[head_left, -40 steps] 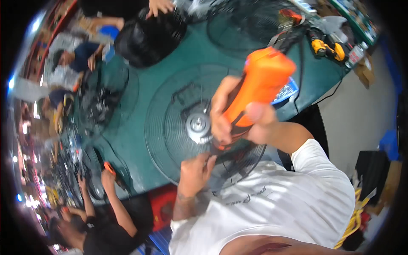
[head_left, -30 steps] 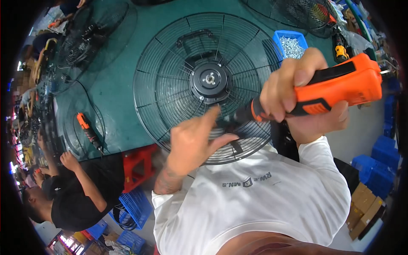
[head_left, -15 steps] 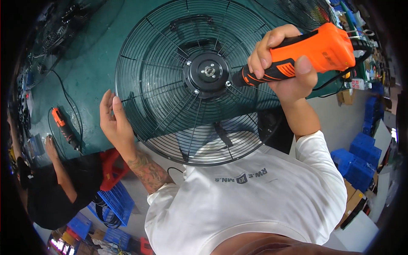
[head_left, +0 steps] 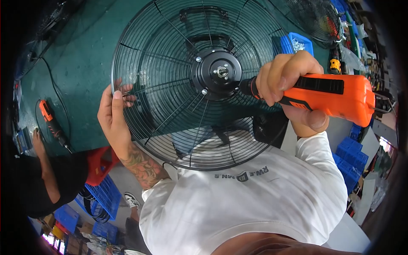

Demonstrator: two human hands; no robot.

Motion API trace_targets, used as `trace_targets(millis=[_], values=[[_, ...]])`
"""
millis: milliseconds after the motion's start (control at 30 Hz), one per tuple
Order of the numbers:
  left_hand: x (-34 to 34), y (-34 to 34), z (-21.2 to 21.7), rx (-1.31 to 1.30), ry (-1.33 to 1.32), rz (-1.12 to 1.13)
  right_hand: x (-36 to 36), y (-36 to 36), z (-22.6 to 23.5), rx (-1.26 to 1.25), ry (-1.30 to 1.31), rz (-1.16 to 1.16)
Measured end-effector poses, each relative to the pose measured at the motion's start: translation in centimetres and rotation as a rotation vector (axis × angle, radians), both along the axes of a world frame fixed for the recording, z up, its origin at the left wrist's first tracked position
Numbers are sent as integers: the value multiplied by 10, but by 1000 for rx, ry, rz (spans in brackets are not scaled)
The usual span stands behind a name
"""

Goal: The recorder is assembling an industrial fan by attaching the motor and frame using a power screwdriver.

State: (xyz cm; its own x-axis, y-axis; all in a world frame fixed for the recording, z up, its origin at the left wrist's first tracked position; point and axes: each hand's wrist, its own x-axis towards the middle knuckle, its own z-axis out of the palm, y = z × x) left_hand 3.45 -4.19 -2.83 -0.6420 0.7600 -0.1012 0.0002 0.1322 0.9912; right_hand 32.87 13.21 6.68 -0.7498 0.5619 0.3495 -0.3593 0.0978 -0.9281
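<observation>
A round black wire fan guard (head_left: 213, 169) stands in front of me, overlapping the table's near edge, with a black motor hub (head_left: 212, 80) at its centre. Several shiny screws sit around the hub's edge. My left hand (head_left: 112, 117) grips the guard's left rim, thumb in front and fingertips showing through the wires. My right hand (head_left: 297, 78) is wrapped round an orange and black electric screwdriver (head_left: 352, 100), held almost level. Its dark nose reaches the hub's right edge beside a screw; the bit's tip is hard to make out.
Another orange screwdriver (head_left: 54, 125) lies on the green table (head_left: 80, 97) at left, near a co-worker's hand (head_left: 38, 144). At the right back are a blue bin (head_left: 307, 44) of small screws and a yellow-black tool (head_left: 335, 66). A blue crate (head_left: 108, 195) stands below left.
The hub has shifted slightly right in view. My right hand and the screwdriver are lower and further right, with the tool's back end tilted down. My left fingers have closed round the rim.
</observation>
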Motion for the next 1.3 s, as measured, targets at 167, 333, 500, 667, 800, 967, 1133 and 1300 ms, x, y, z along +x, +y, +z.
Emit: trace_targets(millis=[167, 333, 500, 667, 800, 967, 1133, 1300], values=[[1, 1, 3, 12, -4, -19, 4, 3, -5, 3, 43, 30], [1, 1, 6, -2, -32, -34, 5, -7, -2, -63, -9, -53], [0, 3, 17, -7, -25, -45, 3, -2, 16, 36, -29, -11], [3, 12, 26, -126, 49, -67, 11, 34, 40, -124, 237, -88], [12, 22, 21, -119, 117, -3, -12, 57, 20, 69, 291, -352], [11, 21, 14, -88, 137, -27, -3, 56, 5, 4, 133, -385], [10, 21, 11, -106, 189, -45, -2, 53, 7, -48, 84, -381], [13, 23, 11, -96, 169, -59, -8, 61, -1, 23, 124, -384]])
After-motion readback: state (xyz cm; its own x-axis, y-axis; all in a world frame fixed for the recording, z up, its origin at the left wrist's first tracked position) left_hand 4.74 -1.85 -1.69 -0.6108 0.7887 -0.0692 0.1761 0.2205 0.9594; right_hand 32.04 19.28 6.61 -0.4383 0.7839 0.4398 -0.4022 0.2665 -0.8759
